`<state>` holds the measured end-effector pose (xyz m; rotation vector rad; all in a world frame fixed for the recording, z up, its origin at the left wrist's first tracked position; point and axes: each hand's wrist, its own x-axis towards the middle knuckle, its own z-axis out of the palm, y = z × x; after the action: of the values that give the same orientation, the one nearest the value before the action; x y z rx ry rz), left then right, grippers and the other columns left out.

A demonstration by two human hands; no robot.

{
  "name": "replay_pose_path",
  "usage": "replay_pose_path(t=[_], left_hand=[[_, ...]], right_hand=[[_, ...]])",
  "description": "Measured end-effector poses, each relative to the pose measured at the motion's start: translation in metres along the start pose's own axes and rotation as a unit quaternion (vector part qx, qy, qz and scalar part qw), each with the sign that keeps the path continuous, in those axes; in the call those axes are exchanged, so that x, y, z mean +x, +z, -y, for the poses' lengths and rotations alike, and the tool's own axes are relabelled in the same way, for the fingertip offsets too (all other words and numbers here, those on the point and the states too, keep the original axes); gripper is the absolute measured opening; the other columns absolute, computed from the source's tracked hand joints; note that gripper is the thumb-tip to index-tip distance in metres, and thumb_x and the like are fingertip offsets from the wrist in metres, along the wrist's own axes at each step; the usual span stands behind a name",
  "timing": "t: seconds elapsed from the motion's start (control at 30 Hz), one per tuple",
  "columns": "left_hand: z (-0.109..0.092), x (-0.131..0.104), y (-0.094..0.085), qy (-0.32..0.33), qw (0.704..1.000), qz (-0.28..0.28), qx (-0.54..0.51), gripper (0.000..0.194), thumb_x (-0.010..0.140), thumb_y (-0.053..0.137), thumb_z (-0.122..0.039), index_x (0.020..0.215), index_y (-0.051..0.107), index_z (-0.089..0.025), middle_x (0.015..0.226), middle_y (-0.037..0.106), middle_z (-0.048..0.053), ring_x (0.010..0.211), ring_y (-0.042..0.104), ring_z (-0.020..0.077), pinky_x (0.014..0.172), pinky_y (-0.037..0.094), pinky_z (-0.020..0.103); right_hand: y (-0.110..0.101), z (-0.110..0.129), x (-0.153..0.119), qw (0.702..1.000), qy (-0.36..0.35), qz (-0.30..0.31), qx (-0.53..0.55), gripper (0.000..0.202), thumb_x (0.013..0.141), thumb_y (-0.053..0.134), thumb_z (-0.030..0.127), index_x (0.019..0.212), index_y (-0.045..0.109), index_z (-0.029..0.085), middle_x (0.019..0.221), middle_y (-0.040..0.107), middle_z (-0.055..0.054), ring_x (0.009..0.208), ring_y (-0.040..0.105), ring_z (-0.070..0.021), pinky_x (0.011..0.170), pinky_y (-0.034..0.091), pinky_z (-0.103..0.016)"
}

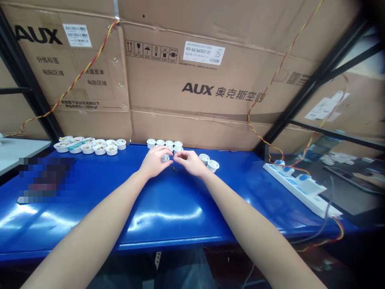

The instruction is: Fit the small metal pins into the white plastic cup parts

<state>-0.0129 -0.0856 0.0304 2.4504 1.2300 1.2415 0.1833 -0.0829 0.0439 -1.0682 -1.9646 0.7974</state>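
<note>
Small round white plastic cup (165, 159) gripped in the curled left hand (154, 162), far middle of the glossy blue tabletop (174, 196).
The right hand (191, 163), fingertips pinched, contents indiscernible, is just right of the round cup; small dark pieces (174, 169) lie slightly nearer.
</note>
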Motion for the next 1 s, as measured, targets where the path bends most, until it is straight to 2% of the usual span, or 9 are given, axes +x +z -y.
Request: replay_pose_path(t=[0.07, 0.1, 0.17, 0.23, 0.3, 0.47, 0.63, 1.0], left_hand=[[0.009, -0.001, 0.002, -0.032, 0.999, -0.003, 0.014, 0.048, 0.071, 0.075, -0.031, 0.116, 0.062, -0.024, 0.128, 0.061, 0.007, 0.123, 0.052, 0.0274, 0.106, 0.041, 0.043], [0.013, -0.002, 0.003, -0.063, 0.998, 0.013, 0.016, 0.056, 0.068, 0.077, -0.032, 0.121, 0.059, -0.023, 0.130, 0.060, 0.008, 0.124, 0.052, 0.0287, 0.105, 0.042, 0.044], [0.019, -0.004, 0.004, -0.123, 0.991, 0.054, 0.013, 0.056, 0.069, 0.075, -0.033, 0.121, 0.058, -0.022, 0.125, 0.063, 0.009, 0.117, 0.058, 0.0297, 0.099, 0.046, 0.043], [0.020, -0.005, 0.005, -0.154, 0.985, 0.076, 0.006, 0.049, 0.073, 0.073, -0.035, 0.118, 0.060, -0.024, 0.116, 0.069, 0.007, 0.107, 0.064, 0.0287, 0.091, 0.050, 0.040], [0.017, -0.005, 0.005, -0.144, 0.987, 0.066, 0.003, 0.047, 0.073, 0.072, -0.034, 0.118, 0.060, -0.025, 0.111, 0.071, 0.005, 0.103, 0.065, 0.0274, 0.088, 0.051, 0.037], [0.006, -0.003, 0.004, -0.074, 0.997, 0.025, 0.023, 0.041, 0.073, 0.071, -0.029, 0.113, 0.062, -0.026, 0.119, 0.068, 0.003, 0.109, 0.063, 0.0261, 0.094, 0.048, 0.036], [-0.001, -0.001, 0.003, -0.033, 0.998, 0.029, 0.041, 0.040, 0.075, 0.069, -0.029, 0.115, 0.062, -0.025, 0.118, 0.068, 0.004, 0.112, 0.060, 0.0263, 0.097, 0.046, 0.037], [-0.006, -0.002, 0.002, -0.023, 0.998, 0.035, 0.054, 0.040, 0.075, 0.068, -0.030, 0.115, 0.062, -0.026, 0.117, 0.068, 0.003, 0.111, 0.060, 0.0260, 0.097, 0.046, 0.037]], right_hand=[[0.000, -0.001, 0.000, 0.998, -0.004, -0.018, -0.055, 0.022, 0.081, 0.061, 0.036, 0.081, 0.070, 0.016, 0.082, 0.069, -0.003, 0.074, 0.059, -0.0157, 0.072, 0.045, -0.028], [0.000, -0.001, -0.001, 0.996, -0.005, -0.023, -0.084, 0.021, 0.081, 0.061, 0.034, 0.080, 0.071, 0.016, 0.082, 0.070, -0.004, 0.074, 0.059, -0.0158, 0.071, 0.044, -0.027], [0.000, -0.001, -0.001, 0.991, -0.006, -0.027, -0.132, 0.018, 0.081, 0.061, 0.031, 0.078, 0.071, 0.017, 0.080, 0.071, -0.004, 0.072, 0.059, -0.0156, 0.069, 0.043, -0.027], [0.000, 0.000, -0.002, 0.987, -0.010, -0.028, -0.160, 0.016, 0.081, 0.061, 0.029, 0.077, 0.071, 0.017, 0.079, 0.071, -0.003, 0.070, 0.059, -0.0150, 0.067, 0.042, -0.027], [0.000, 0.001, -0.002, 0.985, -0.019, -0.032, -0.167, 0.014, 0.081, 0.062, 0.027, 0.078, 0.072, 0.017, 0.078, 0.071, -0.003, 0.069, 0.058, -0.0144, 0.067, 0.042, -0.026], [0.002, 0.002, -0.002, 0.984, -0.046, -0.055, -0.160, 0.015, 0.082, 0.062, 0.028, 0.080, 0.072, 0.017, 0.078, 0.071, -0.003, 0.067, 0.057, -0.0141, 0.067, 0.041, -0.026], [0.003, 0.003, -0.002, 0.983, -0.055, -0.073, -0.157, 0.015, 0.082, 0.063, 0.029, 0.080, 0.072, 0.017, 0.078, 0.071, -0.002, 0.067, 0.057, -0.0141, 0.067, 0.042, -0.026], [0.005, 0.004, -0.002, 0.984, -0.054, -0.083, -0.149, 0.014, 0.079, 0.064, 0.029, 0.077, 0.071, 0.018, 0.076, 0.070, -0.002, 0.067, 0.058, -0.0143, 0.067, 0.043, -0.027]])
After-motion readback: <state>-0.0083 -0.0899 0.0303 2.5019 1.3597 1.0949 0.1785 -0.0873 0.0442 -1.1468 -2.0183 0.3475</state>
